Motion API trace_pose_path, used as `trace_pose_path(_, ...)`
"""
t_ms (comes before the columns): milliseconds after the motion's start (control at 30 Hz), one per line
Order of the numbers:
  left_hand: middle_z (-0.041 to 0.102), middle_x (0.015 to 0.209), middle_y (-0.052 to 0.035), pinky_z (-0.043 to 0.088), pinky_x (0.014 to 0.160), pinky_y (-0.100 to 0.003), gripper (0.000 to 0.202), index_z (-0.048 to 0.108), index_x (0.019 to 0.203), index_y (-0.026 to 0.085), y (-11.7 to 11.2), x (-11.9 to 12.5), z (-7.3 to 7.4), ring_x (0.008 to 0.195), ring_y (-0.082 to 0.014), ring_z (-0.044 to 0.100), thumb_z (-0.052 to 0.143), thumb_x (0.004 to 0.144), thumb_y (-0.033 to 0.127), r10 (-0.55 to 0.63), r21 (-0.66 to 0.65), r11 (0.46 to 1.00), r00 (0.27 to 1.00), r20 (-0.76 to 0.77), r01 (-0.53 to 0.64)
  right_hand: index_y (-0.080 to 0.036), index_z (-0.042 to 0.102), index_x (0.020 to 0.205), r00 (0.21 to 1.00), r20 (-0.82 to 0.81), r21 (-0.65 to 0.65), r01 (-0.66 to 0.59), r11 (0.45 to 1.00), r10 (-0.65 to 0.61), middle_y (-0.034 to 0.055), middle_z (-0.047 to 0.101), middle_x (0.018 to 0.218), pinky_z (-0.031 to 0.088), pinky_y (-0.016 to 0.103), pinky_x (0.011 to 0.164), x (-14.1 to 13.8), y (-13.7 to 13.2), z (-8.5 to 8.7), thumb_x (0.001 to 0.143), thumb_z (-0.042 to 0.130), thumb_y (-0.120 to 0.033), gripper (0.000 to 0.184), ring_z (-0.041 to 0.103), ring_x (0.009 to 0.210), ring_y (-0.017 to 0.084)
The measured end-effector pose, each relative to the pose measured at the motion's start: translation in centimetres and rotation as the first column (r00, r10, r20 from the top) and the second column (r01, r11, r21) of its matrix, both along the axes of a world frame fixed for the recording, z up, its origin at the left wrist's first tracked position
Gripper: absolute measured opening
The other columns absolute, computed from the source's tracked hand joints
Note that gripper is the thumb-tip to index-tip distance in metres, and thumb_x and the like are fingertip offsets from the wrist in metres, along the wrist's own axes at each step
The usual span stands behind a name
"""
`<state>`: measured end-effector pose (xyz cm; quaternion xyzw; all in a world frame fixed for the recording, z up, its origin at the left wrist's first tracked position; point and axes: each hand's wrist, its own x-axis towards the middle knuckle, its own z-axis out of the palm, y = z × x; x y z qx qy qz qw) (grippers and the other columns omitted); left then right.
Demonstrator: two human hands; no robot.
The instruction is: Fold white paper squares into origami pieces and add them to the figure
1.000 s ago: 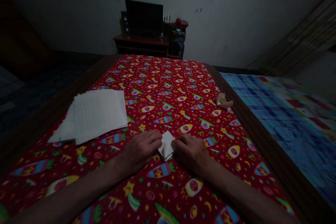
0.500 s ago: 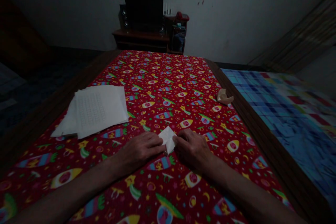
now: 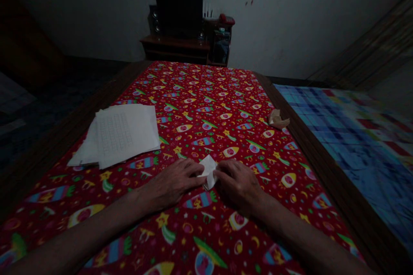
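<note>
A small folded piece of white paper [image 3: 209,164] lies on the red patterned cloth [image 3: 200,124], between my two hands. My left hand [image 3: 180,179] presses on its left side, thumb and fingers closed at the edge. On the opposite side, my right hand [image 3: 238,180] pinches a raised flap between thumb and curled fingers. The paper looks diamond-shaped, with its top corner pointing away from me. Parts of both sides are hidden under my fingers, and the dim light blurs the finer creases.
A stack of paper sheets [image 3: 129,133] lies at the left, the top one marked with rows of writing. A brown folded paper object [image 3: 278,119] sits near the right edge. Beyond the table are a monitor [image 3: 179,13] on a desk and a blue checked cloth [image 3: 325,124].
The right flap of the white paper is lifted and bent inward more, with my right fingers moved slightly over it. My left hand stays on the left side. The whole view has shifted slightly.
</note>
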<state>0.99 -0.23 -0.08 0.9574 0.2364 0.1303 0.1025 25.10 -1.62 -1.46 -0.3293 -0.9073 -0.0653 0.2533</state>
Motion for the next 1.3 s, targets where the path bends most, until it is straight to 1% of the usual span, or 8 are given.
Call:
trace_pose_path(100,0.052,0.113,-0.0071,0.039,0.085,-0.036,0.037,0.048,0.125,0.026,-0.1,0.0,0.5,0.097,-0.0210,0.047,0.041,0.091,0.012,0.003,-0.046,0.999,1.000,-0.026,-0.004,-0.016,0.061,0.095,1.000,-0.030,-0.001,0.000,1.000,0.000,0.0089,0.062,0.091,0.043,0.029,0.067,0.1,0.1,-0.2,0.087,0.050,-0.016,0.013,0.051,0.080,0.017)
trace_pose_path(267,0.051,0.111,-0.0056,0.038,0.085,-0.036,0.038,0.056,0.114,0.028,0.3,-0.4,1.5,0.096,-0.0201,0.047,0.043,0.086,0.007,-0.078,-0.106,0.992,0.996,-0.045,0.073,-0.015,0.062,0.090,0.998,-0.053,-0.035,0.026,0.999,-0.028,0.0083,0.062,0.089,0.043,0.028,0.066,0.1,0.1,-0.5,0.086,0.052,-0.014,0.011,0.052,0.078,0.017)
trace_pose_path(467,0.051,0.109,-0.0072,0.039,0.083,-0.036,0.036,0.054,0.118,0.025,0.3,-0.2,1.0,0.093,-0.0205,0.047,0.041,0.088,0.009,-0.029,-0.083,0.996,0.999,-0.038,0.026,-0.014,0.062,0.095,0.996,-0.081,-0.012,-0.029,1.000,0.027,0.0102,0.061,0.093,0.044,0.030,0.068,0.1,0.2,-0.2,0.087,0.052,-0.016,0.012,0.051,0.081,0.018)
trace_pose_path(633,0.051,0.110,-0.0062,0.039,0.084,-0.034,0.037,0.057,0.115,0.028,0.2,-0.3,1.1,0.094,-0.0199,0.048,0.045,0.085,0.008,-0.047,-0.118,0.992,0.999,-0.007,0.046,-0.017,0.061,0.098,0.997,0.009,-0.044,-0.081,0.996,0.081,0.0089,0.060,0.095,0.043,0.034,0.072,0.1,0.2,0.4,0.087,0.053,-0.019,0.014,0.049,0.084,0.020)
trace_pose_path(700,0.051,0.109,-0.0051,0.038,0.084,-0.034,0.040,0.058,0.113,0.029,0.3,-0.4,1.1,0.095,-0.0193,0.048,0.045,0.084,0.006,-0.059,-0.136,0.989,0.998,0.000,0.058,-0.017,0.062,0.097,0.997,0.006,-0.066,-0.071,0.995,0.071,0.0083,0.059,0.094,0.042,0.034,0.072,0.1,0.2,0.4,0.087,0.054,-0.019,0.013,0.048,0.084,0.020)
trace_pose_path(867,0.051,0.106,-0.0075,0.039,0.082,-0.035,0.033,0.055,0.116,0.024,0.1,-0.1,0.7,0.093,-0.0200,0.047,0.040,0.089,0.012,0.012,-0.107,0.994,1.000,-0.004,-0.013,-0.016,0.062,0.095,0.998,-0.041,-0.084,-0.050,0.995,0.047,0.0078,0.059,0.091,0.041,0.031,0.068,0.2,0.3,-0.2,0.087,0.053,-0.018,0.012,0.047,0.081,0.018)
trace_pose_path(1100,0.051,0.105,-0.0048,0.037,0.085,-0.035,0.038,0.059,0.111,0.030,0.4,-0.2,1.6,0.094,-0.0191,0.047,0.041,0.086,0.007,-0.054,-0.191,0.980,0.999,0.001,0.053,-0.015,0.061,0.093,0.997,-0.043,-0.112,-0.075,0.991,0.070,0.0084,0.059,0.093,0.042,0.032,0.071,0.2,0.3,-0.1,0.089,0.049,-0.016,0.013,0.047,0.083,0.018)
trace_pose_path(1300,0.055,0.101,-0.0036,0.037,0.088,-0.031,0.014,0.060,0.098,0.022,0.1,-0.2,1.6,0.096,-0.0171,0.049,0.048,0.090,0.024,0.048,-0.309,0.951,0.991,0.122,-0.007,-0.017,0.061,0.094,0.995,-0.070,-0.111,-0.077,0.991,0.070,0.0063,0.057,0.088,0.039,0.029,0.066,0.1,0.2,-0.1,0.087,0.051,-0.017,0.012,0.045,0.078,0.016)
